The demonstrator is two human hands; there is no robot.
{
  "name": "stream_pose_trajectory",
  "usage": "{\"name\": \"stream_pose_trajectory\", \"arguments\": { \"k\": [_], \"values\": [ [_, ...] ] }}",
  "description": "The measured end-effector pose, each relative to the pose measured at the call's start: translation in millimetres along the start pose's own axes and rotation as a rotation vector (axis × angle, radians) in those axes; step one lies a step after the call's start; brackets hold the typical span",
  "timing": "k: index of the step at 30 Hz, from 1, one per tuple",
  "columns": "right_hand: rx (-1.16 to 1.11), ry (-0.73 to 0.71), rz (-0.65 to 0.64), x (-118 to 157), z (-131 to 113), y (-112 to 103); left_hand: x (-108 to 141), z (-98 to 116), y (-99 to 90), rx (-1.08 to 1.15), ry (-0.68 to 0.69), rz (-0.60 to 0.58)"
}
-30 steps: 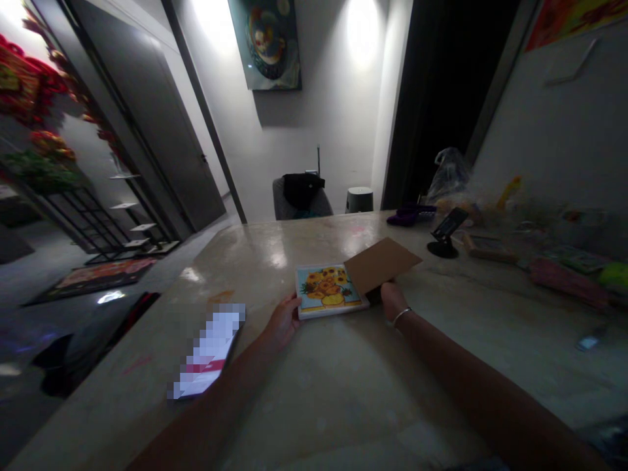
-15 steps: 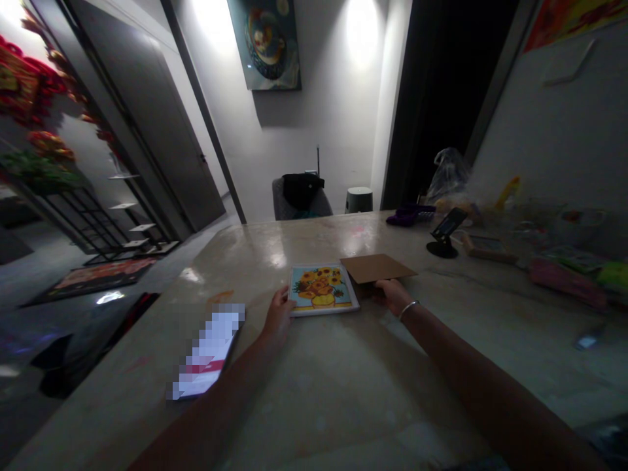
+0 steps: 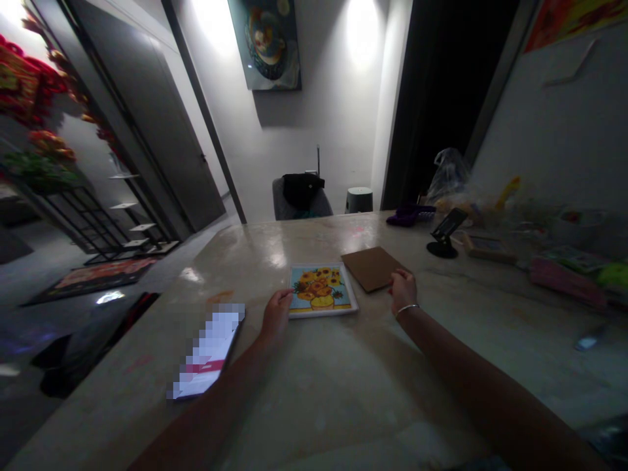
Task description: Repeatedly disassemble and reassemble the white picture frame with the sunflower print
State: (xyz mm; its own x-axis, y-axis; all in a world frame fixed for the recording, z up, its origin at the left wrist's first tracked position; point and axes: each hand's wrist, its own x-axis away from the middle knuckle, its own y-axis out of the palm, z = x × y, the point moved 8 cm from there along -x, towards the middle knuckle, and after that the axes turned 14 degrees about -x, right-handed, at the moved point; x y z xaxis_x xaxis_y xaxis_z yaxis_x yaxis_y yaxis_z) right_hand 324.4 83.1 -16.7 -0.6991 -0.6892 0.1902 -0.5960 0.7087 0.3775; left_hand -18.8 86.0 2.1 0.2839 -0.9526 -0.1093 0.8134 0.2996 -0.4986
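Observation:
A white-framed sunflower picture [image 3: 322, 289] lies on the table in front of me. My left hand [image 3: 277, 310] grips its left edge, with the thumb over the frame and the other fingers partly hidden. To the right of the picture is a plain brown board [image 3: 371, 267]. Its right corner is pinched in my right hand [image 3: 403, 288], which has a bracelet at the wrist. The board's left corner is close beside the picture's upper right corner.
A phone [image 3: 210, 353] with a blurred screen lies left of my left forearm on the marble table [image 3: 314, 399]. A black phone stand [image 3: 444, 235], a purple item [image 3: 409, 215], a wooden frame [image 3: 487, 248] and a pink item [image 3: 566, 281] are at the right. Beyond the table stands a chair [image 3: 280, 199].
The brown board has turned and its near edge has come down toward the table. My right hand has shifted right to its corner. My left hand has barely moved at the picture.

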Motion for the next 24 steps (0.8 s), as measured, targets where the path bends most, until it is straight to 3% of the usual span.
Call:
{"name": "stream_pose_trajectory", "arguments": {
  "k": [4,9,12,17,24],
  "values": [
    [0.060,-0.064,-0.166,7,-1,15,-4,2,-0.8,-0.104,0.065,0.010],
    [0.375,-0.407,-0.649,39,-8,54,-5,7,1.2,-0.212,0.161,0.013],
    [0.612,-0.603,-0.832,63,-4,66,-2,12,3.4,-0.353,0.235,0.014],
    [0.908,-0.804,-0.967,88,2,73,3,20,3.3,-0.510,0.283,0.008],
    [1.093,-0.844,-0.994,90,10,73,14,33,9.0,-0.771,0.431,-0.002]
  ]
}}
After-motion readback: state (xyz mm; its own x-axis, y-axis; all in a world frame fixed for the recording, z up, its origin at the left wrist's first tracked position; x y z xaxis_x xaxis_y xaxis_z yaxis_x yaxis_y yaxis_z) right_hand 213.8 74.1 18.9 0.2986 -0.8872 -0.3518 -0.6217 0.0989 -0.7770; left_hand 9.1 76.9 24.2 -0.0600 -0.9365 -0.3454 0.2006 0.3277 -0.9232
